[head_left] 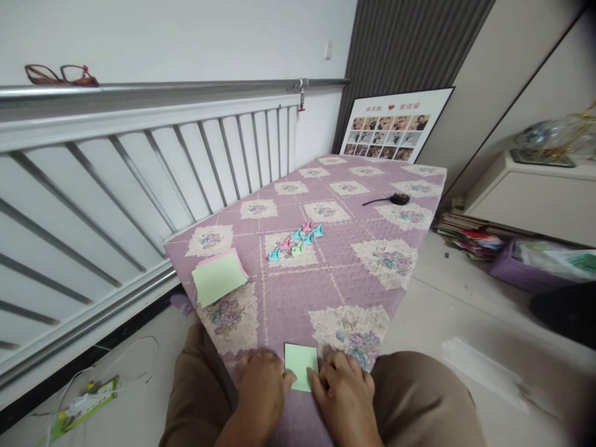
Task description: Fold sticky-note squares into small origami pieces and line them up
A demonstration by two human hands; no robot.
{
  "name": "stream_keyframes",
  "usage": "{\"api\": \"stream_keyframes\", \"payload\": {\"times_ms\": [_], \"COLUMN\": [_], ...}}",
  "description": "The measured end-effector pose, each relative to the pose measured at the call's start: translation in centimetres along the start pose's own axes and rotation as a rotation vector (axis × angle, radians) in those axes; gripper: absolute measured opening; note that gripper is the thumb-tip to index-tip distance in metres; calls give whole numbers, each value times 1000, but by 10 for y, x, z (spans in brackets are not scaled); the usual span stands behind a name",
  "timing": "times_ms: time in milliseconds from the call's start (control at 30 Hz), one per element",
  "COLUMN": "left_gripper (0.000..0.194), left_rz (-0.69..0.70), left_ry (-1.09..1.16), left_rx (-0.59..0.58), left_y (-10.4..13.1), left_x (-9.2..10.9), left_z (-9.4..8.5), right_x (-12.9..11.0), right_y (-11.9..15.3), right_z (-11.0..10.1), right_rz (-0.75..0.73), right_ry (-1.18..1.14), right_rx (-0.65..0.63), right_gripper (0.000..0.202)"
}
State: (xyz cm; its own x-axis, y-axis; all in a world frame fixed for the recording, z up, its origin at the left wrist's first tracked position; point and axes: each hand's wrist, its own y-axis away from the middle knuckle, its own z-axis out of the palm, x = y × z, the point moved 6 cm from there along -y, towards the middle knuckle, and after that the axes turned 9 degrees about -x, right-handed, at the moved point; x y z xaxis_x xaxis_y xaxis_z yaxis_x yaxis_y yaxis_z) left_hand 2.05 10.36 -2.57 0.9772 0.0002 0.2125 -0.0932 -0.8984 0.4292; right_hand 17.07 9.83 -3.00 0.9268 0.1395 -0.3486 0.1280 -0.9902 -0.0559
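Note:
A small light green sheet of paper lies flat near the close edge of the table, between my two hands. My left hand is closed at its left edge, the thumb resting on the paper and the other fingers curled. On the right edge, the thumb of my right hand presses down, with its fingers bent. Farther left is a stack of larger coloured sheets, green on top with pink and yellow edges showing. Several small binder clips in blue, pink and green sit grouped mid-table.
The table wears a purple flowered cloth. A black object with a thin strap lies at the far right. A white radiator runs along the left side, with glasses on the pipe above. A photo board leans behind.

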Motion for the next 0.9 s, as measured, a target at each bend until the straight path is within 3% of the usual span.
{"api": "stream_keyframes", "payload": {"times_ms": [100, 233, 333, 400, 467, 667, 900], "left_gripper": [21, 10, 13, 21, 25, 34, 12], "left_rz": [13, 55, 269, 435, 510, 435, 312], "left_ry": [13, 60, 44, 18, -3, 16, 166], "left_rx": [53, 229, 295, 265, 211, 140, 282], "left_y": [2, 8, 10, 10, 7, 1, 7], "left_x": [-2, -4, 7, 14, 16, 7, 16], "left_z": [4, 9, 14, 16, 17, 13, 8], "right_x": [-1, -1, 0, 1, 1, -1, 0], "right_y": [1, 1, 2, 3, 5, 4, -16], "right_z": [-2, -3, -2, -1, 0, -1, -6], "right_rz": [2, 5, 13, 3, -18, -54, -37], "right_ry": [1, -13, -17, -22, -29, -19, 43], "right_rx": [-7, 2, 24, 39, 49, 26, 33], "right_gripper": [20, 16, 10, 7, 8, 5, 16]}}
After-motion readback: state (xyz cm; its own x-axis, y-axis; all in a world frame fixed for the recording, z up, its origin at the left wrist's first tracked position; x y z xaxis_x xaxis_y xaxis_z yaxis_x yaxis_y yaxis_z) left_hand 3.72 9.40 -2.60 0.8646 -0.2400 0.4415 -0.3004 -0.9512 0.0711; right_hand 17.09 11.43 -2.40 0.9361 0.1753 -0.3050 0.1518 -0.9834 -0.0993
